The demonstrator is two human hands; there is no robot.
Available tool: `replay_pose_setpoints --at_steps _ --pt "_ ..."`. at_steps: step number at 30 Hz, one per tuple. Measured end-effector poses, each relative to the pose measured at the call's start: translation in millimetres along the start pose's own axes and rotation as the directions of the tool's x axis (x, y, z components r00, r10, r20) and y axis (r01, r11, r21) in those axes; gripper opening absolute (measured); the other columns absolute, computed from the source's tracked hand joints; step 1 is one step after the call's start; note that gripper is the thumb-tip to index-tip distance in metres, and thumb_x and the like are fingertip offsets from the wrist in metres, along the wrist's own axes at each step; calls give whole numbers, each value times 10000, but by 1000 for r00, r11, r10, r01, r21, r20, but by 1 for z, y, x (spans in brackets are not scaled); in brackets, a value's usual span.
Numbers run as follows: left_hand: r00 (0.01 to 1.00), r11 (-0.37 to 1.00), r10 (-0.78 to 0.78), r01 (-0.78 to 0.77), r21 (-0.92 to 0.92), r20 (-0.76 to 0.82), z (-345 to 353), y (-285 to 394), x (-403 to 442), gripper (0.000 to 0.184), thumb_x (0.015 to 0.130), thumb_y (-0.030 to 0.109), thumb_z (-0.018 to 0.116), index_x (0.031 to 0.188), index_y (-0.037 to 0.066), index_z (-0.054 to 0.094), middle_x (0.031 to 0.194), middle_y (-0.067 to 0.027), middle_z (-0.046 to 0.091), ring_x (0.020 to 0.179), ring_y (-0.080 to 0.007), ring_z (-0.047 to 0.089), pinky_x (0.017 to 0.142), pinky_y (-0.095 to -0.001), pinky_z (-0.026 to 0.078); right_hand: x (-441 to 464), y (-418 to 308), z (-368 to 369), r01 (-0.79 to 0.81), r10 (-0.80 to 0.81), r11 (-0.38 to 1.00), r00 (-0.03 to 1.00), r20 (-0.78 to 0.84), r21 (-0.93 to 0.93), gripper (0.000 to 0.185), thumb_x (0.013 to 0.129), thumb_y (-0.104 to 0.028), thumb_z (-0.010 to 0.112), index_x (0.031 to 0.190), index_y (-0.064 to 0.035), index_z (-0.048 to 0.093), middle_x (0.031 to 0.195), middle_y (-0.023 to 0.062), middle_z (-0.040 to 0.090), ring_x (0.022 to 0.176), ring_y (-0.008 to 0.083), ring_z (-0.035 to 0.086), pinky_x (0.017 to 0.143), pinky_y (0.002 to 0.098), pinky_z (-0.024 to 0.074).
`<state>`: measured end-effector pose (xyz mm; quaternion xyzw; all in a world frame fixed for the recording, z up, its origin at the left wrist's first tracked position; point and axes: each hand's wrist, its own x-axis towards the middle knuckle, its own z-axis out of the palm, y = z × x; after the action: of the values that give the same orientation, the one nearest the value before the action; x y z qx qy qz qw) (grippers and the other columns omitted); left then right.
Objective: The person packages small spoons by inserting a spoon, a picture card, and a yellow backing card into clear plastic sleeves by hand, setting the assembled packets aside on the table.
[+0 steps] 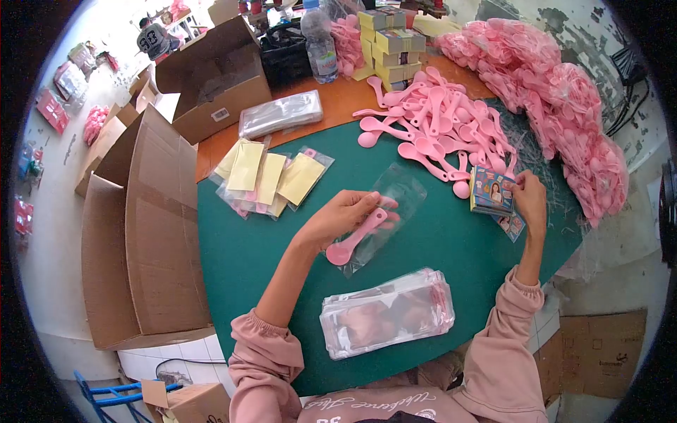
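Note:
A clear plastic bag point(405, 204) with a pink spoon point(356, 238) in or against it is pinched in my left hand point(360, 211), above the green mat point(275, 247). At the right, my right hand point(529, 201) has its fingers on the edge of a stack of printed cards point(491, 190); a loose card point(510, 225) lies partly beneath. Just behind the cards spreads a heap of pink spoons point(441, 123). Near my body lies a stack of clear bags point(388, 312). Filled bags with yellowish cards point(268, 175) lie at the left of the mat.
Open cardboard boxes point(166, 233) stand at the left. Along the back are a plastic bag pack point(281, 114), a water bottle point(319, 42) and stacked card bundles point(398, 53). Large bags of pink spoons point(557, 99) line the right edge. A person's cap point(154, 39) shows far back.

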<state>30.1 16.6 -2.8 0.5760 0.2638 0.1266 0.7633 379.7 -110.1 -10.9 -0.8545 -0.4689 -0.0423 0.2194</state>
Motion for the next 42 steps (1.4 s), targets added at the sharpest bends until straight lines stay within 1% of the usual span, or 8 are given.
replay_pose_setpoints --at_steps 2,4,10,24,27,30,33,42 --pt "1000 999 18 -18 38 0 -1 -1 1 402 945 278 364 1100 -56 524 982 -151 617 890 -162 593 793 -249 472 -1 -12 -6 67 -70 996 996 -63 -52 218 750 -153 629 897 -28 528 764 150 591 683 302 583 634 389 458" --pt "999 996 32 -32 79 -2 -1 -2 1 393 943 276 368 1098 -49 528 980 -146 619 884 -158 594 785 -250 477 -2 -33 -8 119 -81 828 992 -93 549 127 814 -116 568 904 -44 513 720 103 586 647 189 583 552 321 481" --pt "996 998 50 -53 41 71 1 -2 -1 363 937 272 389 1101 -17 536 973 -130 622 853 -132 594 742 -243 496 -32 -119 -3 121 -211 573 977 3 810 123 860 -80 509 979 -56 526 759 34 587 578 70 537 409 203 435" --pt "988 906 26 -88 414 152 7 -9 4 355 918 286 444 1105 0 540 786 7 567 689 -32 443 578 -203 393 -50 -134 10 125 -498 611 829 256 782 112 785 -71 603 863 -10 551 718 40 594 634 89 559 551 232 460" --pt "983 887 73 -142 440 170 17 -5 0 392 911 273 459 1199 9 487 806 -17 581 694 -49 459 602 -221 408 -55 -140 19 -77 -602 578 633 488 812 141 779 -65 626 798 -39 488 722 -1 531 625 48 505 534 187 420" --pt "988 827 111 -150 541 104 17 -15 2 416 912 257 456 1257 25 436 839 -50 596 698 -71 475 619 -251 426 -52 -141 21 87 -672 613 580 460 785 127 787 -79 622 831 -33 512 740 2 536 631 50 501 561 196 425" --pt "969 865 205 -245 437 137 12 -27 8 398 915 249 447 1253 38 443 844 -69 601 686 -79 481 614 -268 434 -48 -137 17 -212 -546 470 692 472 857 143 812 -132 604 865 -18 536 741 14 548 639 69 507 581 202 427" --pt "993 826 38 -92 555 109 5 -7 2 354 920 265 434 1152 14 525 765 -16 582 658 -66 457 590 -235 421 -47 -136 6 -281 -608 409 626 489 868 161 857 -127 543 940 11 548 741 30 561 619 88 543 572 213 456"
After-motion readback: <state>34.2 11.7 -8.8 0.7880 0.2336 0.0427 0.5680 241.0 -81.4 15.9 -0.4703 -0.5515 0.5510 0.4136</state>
